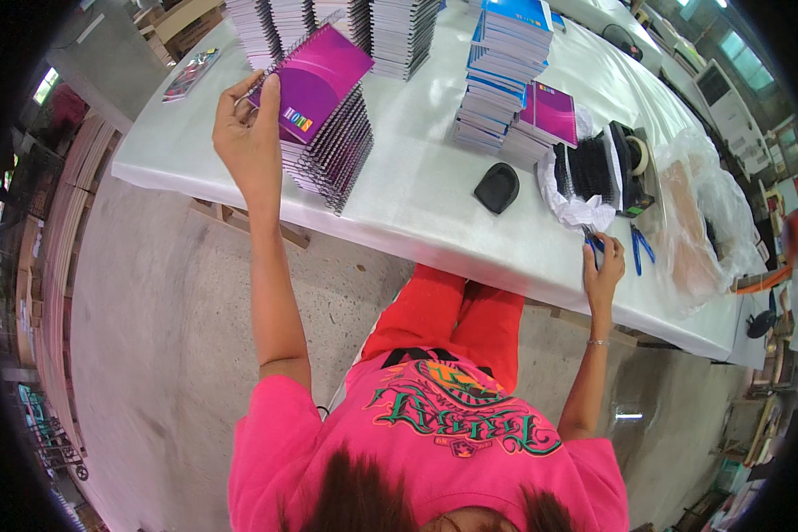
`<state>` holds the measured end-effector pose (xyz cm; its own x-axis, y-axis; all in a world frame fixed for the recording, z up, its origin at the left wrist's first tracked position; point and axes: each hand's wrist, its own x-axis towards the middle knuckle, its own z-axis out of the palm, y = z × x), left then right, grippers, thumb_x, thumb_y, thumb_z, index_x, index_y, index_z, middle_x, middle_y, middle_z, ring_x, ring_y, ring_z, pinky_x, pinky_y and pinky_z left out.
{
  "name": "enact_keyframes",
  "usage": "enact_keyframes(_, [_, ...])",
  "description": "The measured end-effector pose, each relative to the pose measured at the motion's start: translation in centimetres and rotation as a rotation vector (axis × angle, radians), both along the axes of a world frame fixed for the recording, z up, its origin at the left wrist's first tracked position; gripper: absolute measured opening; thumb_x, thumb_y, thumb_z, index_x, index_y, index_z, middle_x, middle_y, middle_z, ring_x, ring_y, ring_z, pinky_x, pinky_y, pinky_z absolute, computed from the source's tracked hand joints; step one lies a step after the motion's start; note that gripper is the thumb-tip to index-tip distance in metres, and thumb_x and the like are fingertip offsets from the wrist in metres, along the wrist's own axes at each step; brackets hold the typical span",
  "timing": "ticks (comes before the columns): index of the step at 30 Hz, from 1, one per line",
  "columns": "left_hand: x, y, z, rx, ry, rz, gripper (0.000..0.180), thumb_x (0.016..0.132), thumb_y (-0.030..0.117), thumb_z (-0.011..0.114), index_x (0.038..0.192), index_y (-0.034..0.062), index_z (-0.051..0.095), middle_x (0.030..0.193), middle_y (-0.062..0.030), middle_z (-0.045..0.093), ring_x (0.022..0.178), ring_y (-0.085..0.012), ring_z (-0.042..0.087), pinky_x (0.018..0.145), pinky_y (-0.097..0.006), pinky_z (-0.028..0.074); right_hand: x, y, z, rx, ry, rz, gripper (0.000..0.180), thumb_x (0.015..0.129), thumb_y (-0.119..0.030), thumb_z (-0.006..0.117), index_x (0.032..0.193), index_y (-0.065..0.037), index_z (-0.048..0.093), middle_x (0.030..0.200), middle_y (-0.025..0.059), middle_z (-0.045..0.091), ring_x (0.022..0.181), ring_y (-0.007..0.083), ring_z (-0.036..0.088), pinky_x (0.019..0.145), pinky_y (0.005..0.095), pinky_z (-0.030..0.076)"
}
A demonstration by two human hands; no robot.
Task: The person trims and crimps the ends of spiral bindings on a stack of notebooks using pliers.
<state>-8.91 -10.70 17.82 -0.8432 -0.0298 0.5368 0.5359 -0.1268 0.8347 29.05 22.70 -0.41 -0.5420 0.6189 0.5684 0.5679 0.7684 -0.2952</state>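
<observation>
My left hand [250, 146] is closed on the spiral-bound edge of a purple notebook [332, 71], thumb on its cover. The notebook is over a stack of spiral notebooks [344, 146] near the table's front edge; whether it touches the stack is unclear. At the right, my right hand [605, 279] is closed around blue-handled pliers [596, 246], low over the tabletop. Just beyond it lies a bundle of black spiral coils [587, 171] in white wrapping. A second blue-handled pair of pliers [641, 250] rests to the right of that hand.
Tall stacks of spiral notebooks [401, 35] stand at the back. Right of centre are a blue-topped stack [496, 80] and purple-covered notebooks [551, 113]. A black rounded object [496, 188] lies mid-table. Clear plastic [705, 213] covers the right end of the white table [417, 217].
</observation>
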Motion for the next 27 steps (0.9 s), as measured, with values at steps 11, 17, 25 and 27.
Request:
enact_keyframes(11, [-6.1,-1.6,-8.2,-0.148,-0.082,0.156,0.032,0.091,0.024,0.07,0.105,-0.0041,0.067,0.092,-0.0049,0.062,0.079,-0.0099,0.052,0.074,-0.024,0.043,-3.5,1.1,5.5,0.159,0.249,-0.136,0.018,0.089,-0.012,0.065,0.106,-0.009,0.068,0.104,0.0113,0.064,0.096,0.0283,0.061,0.085,0.04,0.045])
enact_keyframes(17, [-5.5,-1.2,-8.5,-0.072,-0.159,0.051,0.032,0.091,0.027,0.07,0.104,-0.0022,0.065,0.092,-0.0049,0.061,0.083,-0.0104,0.052,0.074,-0.025,0.043,-8.6,2.4,8.3,-0.043,0.403,0.042,0.017,0.091,-0.013,0.064,0.105,-0.007,0.069,0.101,0.0088,0.066,0.091,0.0201,0.063,0.083,0.0332,0.048])
enact_keyframes(25, [0.3,-0.6,-5.3,-0.242,0.231,0.561,0.031,0.094,0.025,0.065,0.115,0.0031,0.057,0.116,-0.0104,0.051,0.111,-0.0214,0.045,0.095,-0.037,0.036,-17.0,5.6,9.3,-0.813,0.504,0.14,0.045,0.094,-0.034,0.064,0.115,0.005,0.061,0.096,0.0128,0.064,0.087,0.0173,0.062,0.077,0.0295,0.052])
enact_keyframes(27, [2.4,-0.1,-4.9,-0.267,0.331,0.609,0.028,0.094,0.021,0.064,0.115,0.0043,0.056,0.117,-0.0108,0.05,0.113,-0.0231,0.044,0.097,-0.038,0.034,-17.6,6.0,9.5,-1.076,0.491,0.136,0.046,0.093,-0.033,0.067,0.116,0.006,0.059,0.093,0.0114,0.064,0.084,0.0163,0.063,0.073,0.0286,0.054])
